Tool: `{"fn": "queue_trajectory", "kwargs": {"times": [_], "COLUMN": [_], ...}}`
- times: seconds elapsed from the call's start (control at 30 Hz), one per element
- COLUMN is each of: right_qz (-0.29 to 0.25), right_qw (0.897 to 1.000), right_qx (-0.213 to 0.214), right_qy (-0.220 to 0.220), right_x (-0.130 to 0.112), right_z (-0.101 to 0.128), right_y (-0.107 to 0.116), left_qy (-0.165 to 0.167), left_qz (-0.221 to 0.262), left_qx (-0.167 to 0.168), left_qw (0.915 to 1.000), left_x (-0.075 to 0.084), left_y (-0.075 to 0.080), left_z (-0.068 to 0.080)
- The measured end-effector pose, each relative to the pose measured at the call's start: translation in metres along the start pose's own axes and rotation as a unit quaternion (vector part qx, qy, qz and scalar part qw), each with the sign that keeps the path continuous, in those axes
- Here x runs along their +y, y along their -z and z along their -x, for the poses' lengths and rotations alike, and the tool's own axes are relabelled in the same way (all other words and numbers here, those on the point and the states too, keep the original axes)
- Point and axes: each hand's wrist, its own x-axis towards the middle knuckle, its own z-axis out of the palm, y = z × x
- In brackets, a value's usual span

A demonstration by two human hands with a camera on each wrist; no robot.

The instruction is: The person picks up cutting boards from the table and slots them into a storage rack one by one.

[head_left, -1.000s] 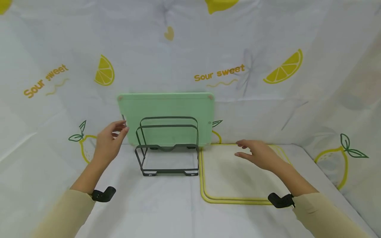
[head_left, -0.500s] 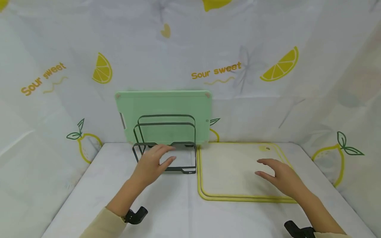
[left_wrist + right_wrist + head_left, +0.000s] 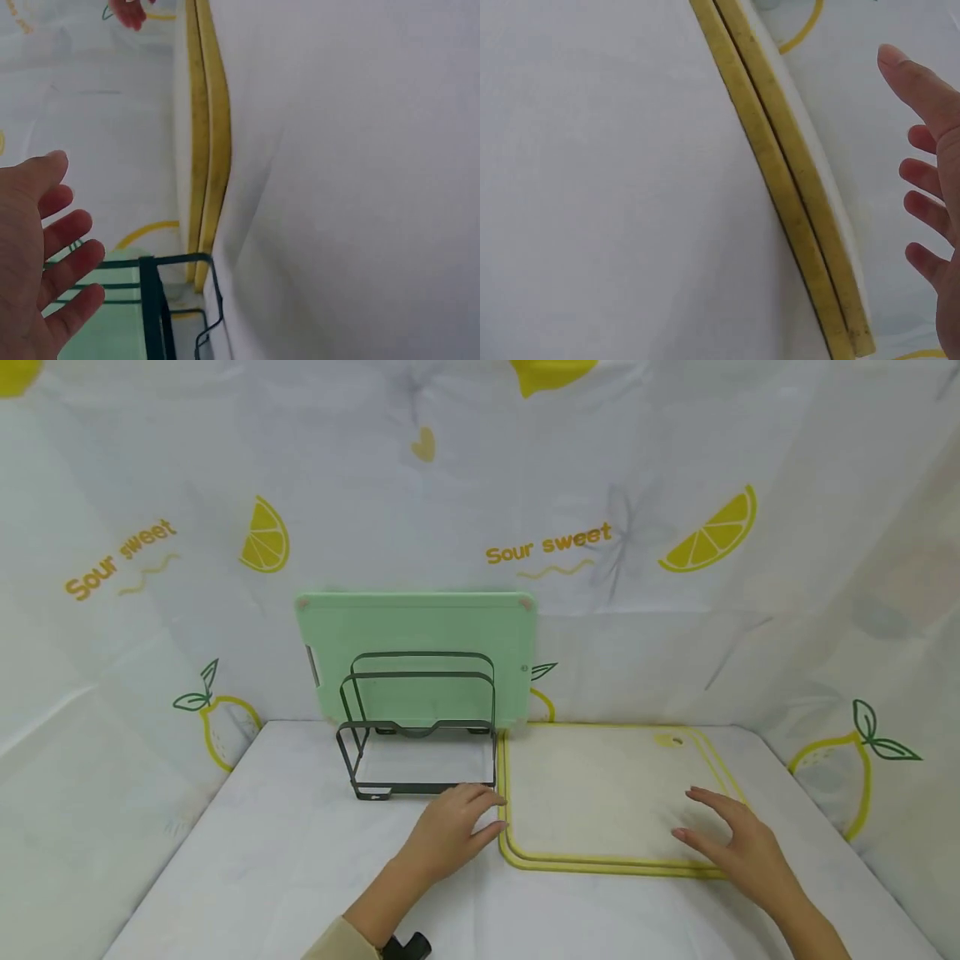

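Neither hand grips anything: the left hand (image 3: pixel 450 831) hovers with relaxed, spread fingers at the near left corner of the white cutting board (image 3: pixel 600 793), just beside its yellow rim, and the right hand (image 3: pixel 738 847) is held over the board's near right corner, fingers loosely extended, with contact not clear from above. The board lies flat on the tablecloth (image 3: pixel 300 860), touching or nearly touching the right side of the dark wire rack (image 3: pixel 420 735).

From the head view the board seems a single slab; both wrist views reveal two stacked yellow-edged layers (image 3: pixel 795 202), seen edge-on (image 3: pixel 206 150), with the open palm (image 3: pixel 37 255) clear of them.

The rack holds a green cutting board (image 3: pixel 416 652) standing upright on its long edge in the rearmost slot; the front slots hold nothing.
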Motion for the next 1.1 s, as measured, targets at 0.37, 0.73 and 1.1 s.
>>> {"fn": "queue_trajectory", "kwargs": {"times": [0.37, 0.73, 1.1], "right_qz": [0.011, -0.021, 0.072], "right_qw": [0.996, 0.997, 0.993], "right_qx": [0.088, 0.03, 0.007], "right_qy": [0.01, -0.07, -0.093], "right_x": [0.034, 0.04, 0.043], "right_z": [0.019, 0.028, 0.027], "right_y": [-0.021, -0.026, -0.025], "left_qy": [0.033, 0.084, 0.114], "left_qz": [0.022, 0.078, 0.049], "left_qx": [-0.028, -0.097, -0.094], "left_qw": [0.9988, 0.9887, 0.9879], "left_x": [0.024, 0.036, 0.051], "left_y": [-0.042, -0.066, -0.082], "left_z": [0.001, 0.008, 0.002]}}
